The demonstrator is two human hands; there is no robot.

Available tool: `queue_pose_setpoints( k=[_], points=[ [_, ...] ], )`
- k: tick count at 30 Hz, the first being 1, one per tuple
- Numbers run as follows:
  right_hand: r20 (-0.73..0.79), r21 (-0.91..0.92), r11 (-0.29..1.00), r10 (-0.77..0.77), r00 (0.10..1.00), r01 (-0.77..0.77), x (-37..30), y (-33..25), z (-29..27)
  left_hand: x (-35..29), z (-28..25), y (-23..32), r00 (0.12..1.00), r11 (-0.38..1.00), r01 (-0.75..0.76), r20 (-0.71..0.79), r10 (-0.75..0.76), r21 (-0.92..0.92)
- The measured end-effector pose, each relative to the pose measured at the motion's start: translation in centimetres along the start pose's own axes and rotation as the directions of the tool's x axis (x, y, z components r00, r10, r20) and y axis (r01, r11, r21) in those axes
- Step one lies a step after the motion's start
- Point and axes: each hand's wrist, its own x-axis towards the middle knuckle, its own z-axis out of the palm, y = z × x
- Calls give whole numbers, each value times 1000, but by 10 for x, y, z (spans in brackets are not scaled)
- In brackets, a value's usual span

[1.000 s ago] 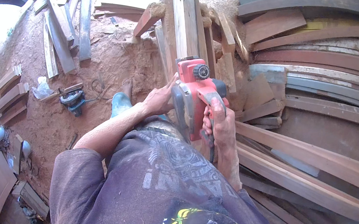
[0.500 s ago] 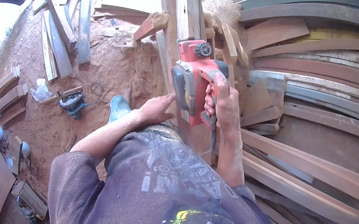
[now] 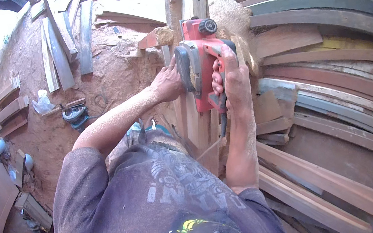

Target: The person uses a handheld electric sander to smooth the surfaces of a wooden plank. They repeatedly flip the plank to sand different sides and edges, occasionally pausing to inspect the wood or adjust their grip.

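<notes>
Loose grey planks (image 3: 54, 54) lie on reddish, sawdust-strewn ground at far left. The left hand (image 3: 167, 81) presses flat against a long upright wooden board (image 3: 196, 115), beside a red electric planer (image 3: 202, 60) resting on it. The right hand (image 3: 231, 77) grips the planer's rear handle. Curved timber strips (image 3: 322, 17) stack rightward.

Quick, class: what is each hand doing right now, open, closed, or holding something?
Left hand: pressed against the side of the red electric planer; whether its grip closes cannot be told.
Right hand: closed around the planer's handle.
</notes>
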Motion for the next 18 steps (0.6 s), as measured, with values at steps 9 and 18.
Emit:
queue_pose_setpoints(
  k=[9, 18],
  points=[
    [27, -5, 999, -35, 999, 35, 53, -36, 20, 2, 20, -5, 993, 996, 88, 72, -89, 23],
    [60, -48, 996, -70, 996, 72, 99, -69, 38, -3, 28, -5, 996, 996, 81, -38, -80, 21]
  ],
)
